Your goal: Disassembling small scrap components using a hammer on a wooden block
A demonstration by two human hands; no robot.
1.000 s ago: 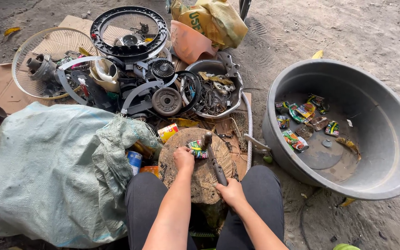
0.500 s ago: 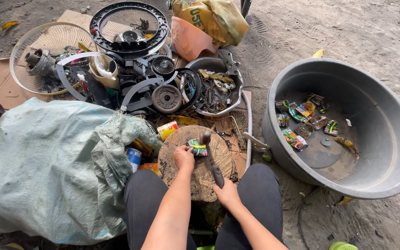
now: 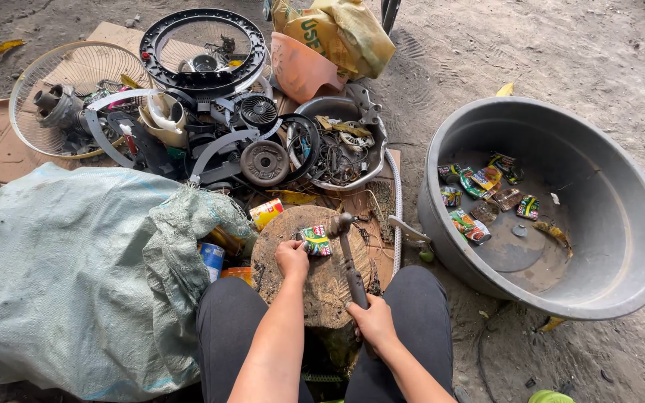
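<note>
A round wooden stump (image 3: 322, 287) stands between my knees. On its far side lies a flattened green and red can (image 3: 316, 240), and my left hand (image 3: 291, 257) pinches its near edge. My right hand (image 3: 372, 321) grips the handle of a hammer (image 3: 348, 257). The hammer's head rests low at the can's right side, near the stump's far edge.
A large grey basin (image 3: 636, 224) on the right holds several flattened cans. A bulging pale green sack (image 3: 61, 276) lies on the left with cans at its mouth. Ahead is a heap of fan guards, metal parts and wire (image 3: 210, 112) on cardboard. The ground is sandy.
The hammer has come down from a raised tilt, so its head now sits beside the can. My left hand stays on the can.
</note>
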